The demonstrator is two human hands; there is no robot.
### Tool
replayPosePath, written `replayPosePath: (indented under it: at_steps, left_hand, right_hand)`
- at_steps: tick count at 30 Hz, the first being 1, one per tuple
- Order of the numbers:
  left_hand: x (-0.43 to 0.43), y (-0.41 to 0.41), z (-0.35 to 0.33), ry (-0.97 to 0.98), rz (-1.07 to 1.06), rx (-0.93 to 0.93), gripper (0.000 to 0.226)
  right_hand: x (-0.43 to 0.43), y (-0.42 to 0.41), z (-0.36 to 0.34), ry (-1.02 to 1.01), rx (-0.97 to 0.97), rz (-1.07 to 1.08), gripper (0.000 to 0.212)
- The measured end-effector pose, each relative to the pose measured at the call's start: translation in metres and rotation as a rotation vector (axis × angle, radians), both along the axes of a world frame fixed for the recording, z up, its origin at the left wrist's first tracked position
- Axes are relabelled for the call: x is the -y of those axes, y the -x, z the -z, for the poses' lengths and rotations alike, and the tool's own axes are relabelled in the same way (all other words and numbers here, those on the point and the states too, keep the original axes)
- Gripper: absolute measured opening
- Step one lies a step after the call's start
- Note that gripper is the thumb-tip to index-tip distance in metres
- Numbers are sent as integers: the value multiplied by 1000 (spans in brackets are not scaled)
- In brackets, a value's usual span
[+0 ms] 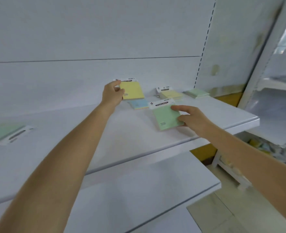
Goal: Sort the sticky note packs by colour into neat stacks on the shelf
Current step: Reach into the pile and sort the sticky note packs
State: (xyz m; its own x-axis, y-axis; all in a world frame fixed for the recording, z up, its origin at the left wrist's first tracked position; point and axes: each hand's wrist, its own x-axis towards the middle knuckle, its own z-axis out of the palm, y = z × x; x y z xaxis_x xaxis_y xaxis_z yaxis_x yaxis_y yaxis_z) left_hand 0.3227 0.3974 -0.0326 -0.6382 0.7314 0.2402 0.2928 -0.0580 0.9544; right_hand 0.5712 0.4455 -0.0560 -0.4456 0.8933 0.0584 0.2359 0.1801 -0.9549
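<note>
A yellow pack (133, 90) is pinched at its left edge by the left hand (112, 95), thumb on top and fingers curled under, and is held tilted above the white shelf (105, 132) near the back panel (88, 31). A green pack (167, 117) is gripped at its right side by the right hand (193, 118), the index finger laid across its upper edge and the thumb at its lower corner; whether it rests on the shelf or is just lifted cannot be told. A blue pack (139, 103) lies flat between the two hands, partly under the yellow one. Behind the right hand a yellow stack (171, 95) is seen, and just to its right a green stack (197, 93). Far left, well apart from the rest, another green pack (4, 132) lies blurred. Each pack is a flat pastel rectangle in clear wrap with a white printed header card. The shelf is smooth and matt with a rounded front lip; a lower shelf (139, 182) of the same make is seen beneath.
</note>
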Motion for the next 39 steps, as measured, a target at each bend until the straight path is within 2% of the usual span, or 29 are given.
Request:
replayPosePath:
  at_steps: [6,12,18,24,28,33,39]
  left_hand:
    - [-76,-70,5,7,-47,50,42]
    - [-143,-96,11,-16,-90,58,37]
    - [-198,-104,16,27,-135,3,35]
    - [-210,-117,43,200,-242,-201,33]
    - [-211,-120,44,340,-191,-205,41]
    - [-212,-134,51,246,-280,-180,41]
    - [-205,-136,62,315,-236,-346,45]
  right_hand:
    - [-79,-57,2,-17,25,57,46]
    - [-164,-59,5,-110,-9,122,46]
    - [-239,-58,-4,-78,-106,199,44]
    - [-299,-64,-9,-42,-179,285,46]
    - [-322,-62,-5,-36,-179,294,46]
    - [-342,-58,15,-76,-155,216,43]
    - [-343,-63,28,-202,-1,136,41]
